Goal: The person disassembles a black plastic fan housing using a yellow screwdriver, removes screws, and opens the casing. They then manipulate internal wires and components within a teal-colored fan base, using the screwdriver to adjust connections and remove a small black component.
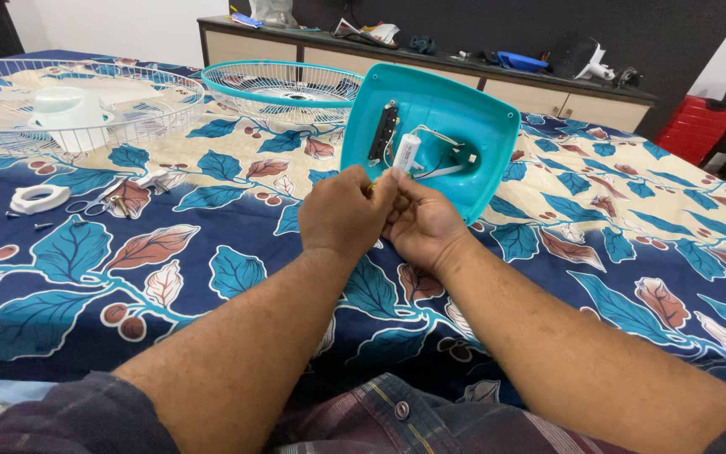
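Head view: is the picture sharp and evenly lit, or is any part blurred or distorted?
Head view: soft even light, no strong glare; both hands, left hand and right hand, and the teal fan base look sharp; the wide lens bends the edges, stretching the forearms.

Just beyond the fingertips (398,178) stands a smooth, slightly glossy turquoise plastic fan base (464,126), with a white plastic capacitor (407,153) inside. Under the fingers lies matt printed cloth (212,277). Well left of them, a white-coated wire grille (77,105).
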